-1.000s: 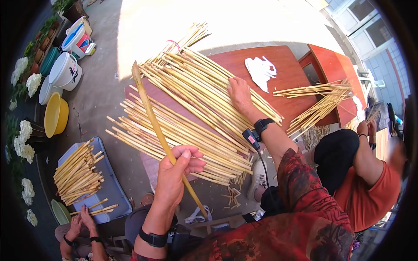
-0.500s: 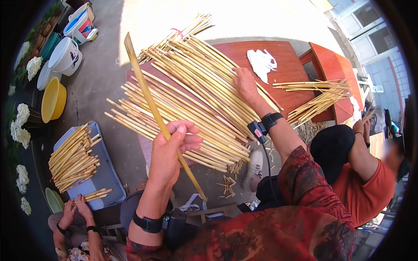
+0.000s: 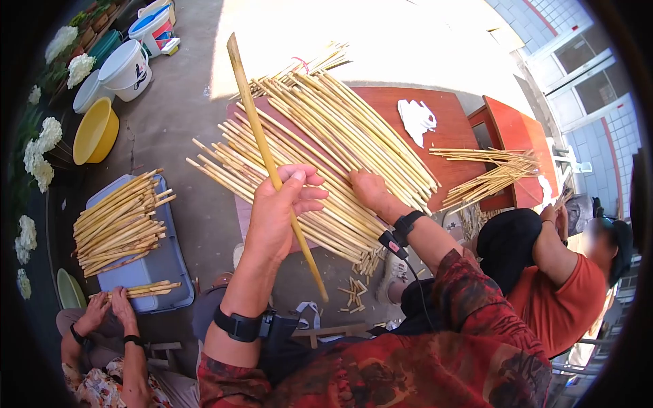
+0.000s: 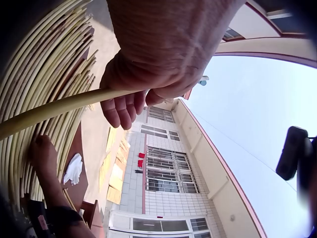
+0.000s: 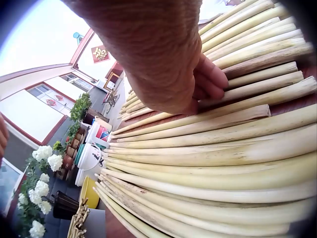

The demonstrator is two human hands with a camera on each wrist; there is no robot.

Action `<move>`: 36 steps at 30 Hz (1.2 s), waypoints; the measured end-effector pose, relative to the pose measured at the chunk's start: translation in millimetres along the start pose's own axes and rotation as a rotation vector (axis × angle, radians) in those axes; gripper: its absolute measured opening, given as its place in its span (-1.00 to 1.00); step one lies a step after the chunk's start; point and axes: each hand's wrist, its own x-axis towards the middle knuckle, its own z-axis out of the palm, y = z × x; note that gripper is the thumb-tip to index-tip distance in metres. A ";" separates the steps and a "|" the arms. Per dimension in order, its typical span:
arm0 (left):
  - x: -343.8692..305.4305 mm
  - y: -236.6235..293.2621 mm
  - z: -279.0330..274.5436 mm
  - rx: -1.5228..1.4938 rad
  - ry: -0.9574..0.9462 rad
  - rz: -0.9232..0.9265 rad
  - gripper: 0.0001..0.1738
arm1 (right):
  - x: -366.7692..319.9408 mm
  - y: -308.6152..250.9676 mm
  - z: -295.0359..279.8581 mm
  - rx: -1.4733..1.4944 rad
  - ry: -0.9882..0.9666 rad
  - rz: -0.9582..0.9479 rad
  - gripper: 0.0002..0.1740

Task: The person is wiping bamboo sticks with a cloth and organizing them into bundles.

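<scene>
Our right hand [image 3: 373, 190] has moved over from the right side of the far row of sticks [image 3: 371, 129] to the gap beside the near row of sticks [image 3: 343, 214]. Our left hand [image 3: 272, 214] has stayed with the same long stick [image 3: 253, 119] all along. We hold that stick in the air, tilted over the near row, with the thumb pressed on it and the other fingers loose. Our right fingers bend down and touch the sticks, but we cannot tell if they pinch one.

Both rows lie side by side on a red-brown table [image 3: 445, 112]. A white cloth or bag [image 3: 416, 122] sits on the same table, past the far row. More thin sticks [image 3: 486, 178] lie to the right, by a red desk [image 3: 534, 139].

Down to the left we see a blue tray [image 3: 178, 255] with a heap of short sticks [image 3: 122, 224]. Someone beside it rests two hands [image 3: 109, 309] near a few sticks there. Past the tray are a yellow basin [image 3: 96, 132] and a white bucket [image 3: 127, 70]. Another person in an orange-red shirt [image 3: 561, 306] sits on our right.
</scene>
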 end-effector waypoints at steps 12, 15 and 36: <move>-1.5 2.2 -1.8 0.008 -0.030 0.013 -0.76 | 6.3 -0.1 1.1 -0.031 -0.076 0.217 -0.81; -1.1 -0.8 -2.6 -0.027 -0.058 0.018 -0.77 | 6.8 1.5 7.5 -0.008 -0.053 0.240 -0.81; 2.2 -20.9 13.1 -0.371 0.021 0.053 -0.67 | -159.1 -79.0 -102.9 1.129 -0.310 -0.054 -0.65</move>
